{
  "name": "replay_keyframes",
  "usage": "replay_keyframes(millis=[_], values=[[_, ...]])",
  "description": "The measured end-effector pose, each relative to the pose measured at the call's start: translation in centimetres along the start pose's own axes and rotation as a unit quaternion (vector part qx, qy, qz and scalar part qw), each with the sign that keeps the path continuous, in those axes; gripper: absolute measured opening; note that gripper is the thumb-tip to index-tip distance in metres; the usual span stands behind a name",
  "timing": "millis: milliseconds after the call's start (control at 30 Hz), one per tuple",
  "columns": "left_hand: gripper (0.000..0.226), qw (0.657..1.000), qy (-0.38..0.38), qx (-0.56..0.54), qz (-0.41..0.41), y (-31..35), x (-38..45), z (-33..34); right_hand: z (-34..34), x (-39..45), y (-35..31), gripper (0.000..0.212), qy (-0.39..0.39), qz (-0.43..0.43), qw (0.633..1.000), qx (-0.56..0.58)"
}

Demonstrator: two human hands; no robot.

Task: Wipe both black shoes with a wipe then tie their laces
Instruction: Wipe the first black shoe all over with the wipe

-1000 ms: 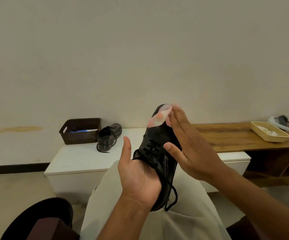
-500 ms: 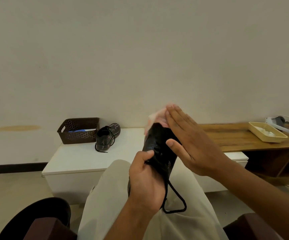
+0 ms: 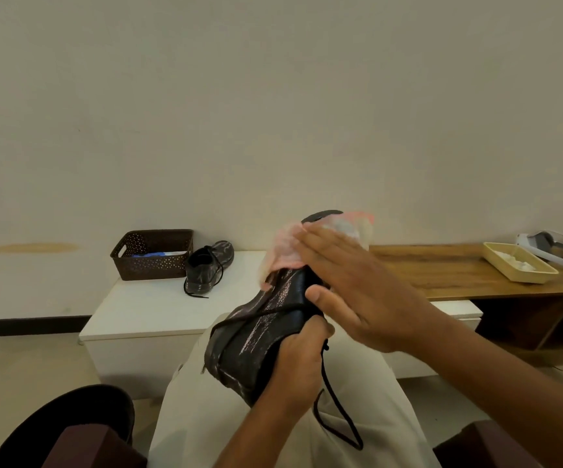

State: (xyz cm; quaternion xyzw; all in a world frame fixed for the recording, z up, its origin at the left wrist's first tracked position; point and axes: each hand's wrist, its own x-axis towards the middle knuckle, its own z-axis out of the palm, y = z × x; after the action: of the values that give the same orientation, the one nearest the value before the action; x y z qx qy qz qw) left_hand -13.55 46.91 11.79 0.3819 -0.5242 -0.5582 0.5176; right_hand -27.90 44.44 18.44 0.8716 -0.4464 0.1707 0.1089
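- While the left hand (image 3: 291,363) curls its fingers round the heel end of a black shoe (image 3: 266,329), the shoe points away from the person, toe raised, above the lap in pale trousers (image 3: 205,423).
- The right hand (image 3: 357,298) lies flat with straight fingers, pressing a pink wipe (image 3: 286,251) against the toe end; the thumb rests on the shoe's side.
- Much of the wipe is blurred, and the part under the palm is hidden, so its full shape cannot be made out.
- A loose lace (image 3: 335,410) hangs from the held shoe, below the left hand, and loops over the trousers.
- The second black shoe (image 3: 207,268) stands on the white bench (image 3: 145,309) beyond the held shoe, to its left, laces untied, just beside a brown perforated basket (image 3: 153,253) whose blue and white contents are hard to identify.
- To the right of the held shoe, a wooden shelf (image 3: 442,275) carries a cream tray (image 3: 519,266) with something white in it.
- A grey-and-white object (image 3: 556,249) beyond the tray is cut off by the frame edge.
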Motion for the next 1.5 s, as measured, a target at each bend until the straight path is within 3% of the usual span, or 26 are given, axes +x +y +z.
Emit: replay_keyframes(millis=[100, 200, 300, 467, 567, 700, 800, 900, 1033, 1167, 1267, 1367, 1433, 1500], values=[[0.036, 0.999, -0.05, -0.012, 0.015, 0.0, -0.1, -0.3, 0.3, -1.1, -0.4, 0.069, -0.009, -0.028, 1.0, 0.011], [0.03, 0.999, 0.017, 0.043, -0.029, -0.3, -0.2, -0.2, 0.1, -1.5, 1.0, 0.07, 0.01, -0.001, 1.0, -0.01], [0.027, 0.998, 0.019, 0.057, -0.032, 0.0, -0.7, 0.7, -0.4, -0.4, 1.9, 0.074, 0.015, 0.047, 0.999, -0.012], [0.025, 0.997, 0.035, 0.052, 0.036, -0.5, -0.8, 0.5, -0.2, 0.4, -0.2, 0.069, -0.039, -0.04, 0.998, -0.013], [0.039, 0.998, 0.047, 0.047, 0.006, -0.7, -1.1, 0.1, -0.5, -1.0, -0.1, 0.062, -0.021, -0.059, 0.998, 0.012], [0.037, 0.998, 0.052, 0.047, 0.002, -0.6, -1.4, 0.4, -1.3, -1.8, 2.1, 0.064, 0.027, 0.018, 0.999, 0.003], [0.042, 0.997, 0.044, 0.066, 0.017, -1.0, -1.5, 0.8, -1.2, -0.4, 1.9, 0.071, 0.015, 0.072, 0.997, -0.005], [0.04, 0.996, 0.036, 0.064, 0.042, -1.0, -1.5, 0.6, -0.5, 0.7, 0.1, 0.074, -0.021, 0.043, 0.998, -0.035], [0.013, 0.995, 0.04, 0.067, 0.062, -0.5, -1.5, 0.0, -0.1, -0.8, -0.6, 0.07, -0.029, 0.0, 0.999, -0.031], [0.016, 0.998, 0.016, 0.061, 0.023, -0.5, -2.2, 0.7, -0.6, -2.3, 1.1, 0.073, 0.013, 0.061, 0.997, -0.04], [0.025, 0.992, 0.029, 0.117, 0.034, -0.7, -2.6, 1.1, -1.0, -1.5, 1.6, 0.082, 0.015, 0.116, 0.992, -0.042], [0.024, 0.985, 0.027, 0.153, 0.071, -0.7, -2.6, 0.9, -0.9, -0.2, 0.2, 0.082, -0.019, 0.083, 0.996, -0.04], [0.008, 0.985, 0.01, 0.141, 0.097, -0.7, -2.3, 0.6, -0.7, -0.1, -1.0, 0.077, -0.051, 0.034, 0.997, -0.05], [0.021, 0.986, -0.011, 0.122, 0.115, -0.8, -2.0, 0.2, -0.7, -0.7, -1.4, 0.073, -0.069, -0.003, 0.996, -0.056]])
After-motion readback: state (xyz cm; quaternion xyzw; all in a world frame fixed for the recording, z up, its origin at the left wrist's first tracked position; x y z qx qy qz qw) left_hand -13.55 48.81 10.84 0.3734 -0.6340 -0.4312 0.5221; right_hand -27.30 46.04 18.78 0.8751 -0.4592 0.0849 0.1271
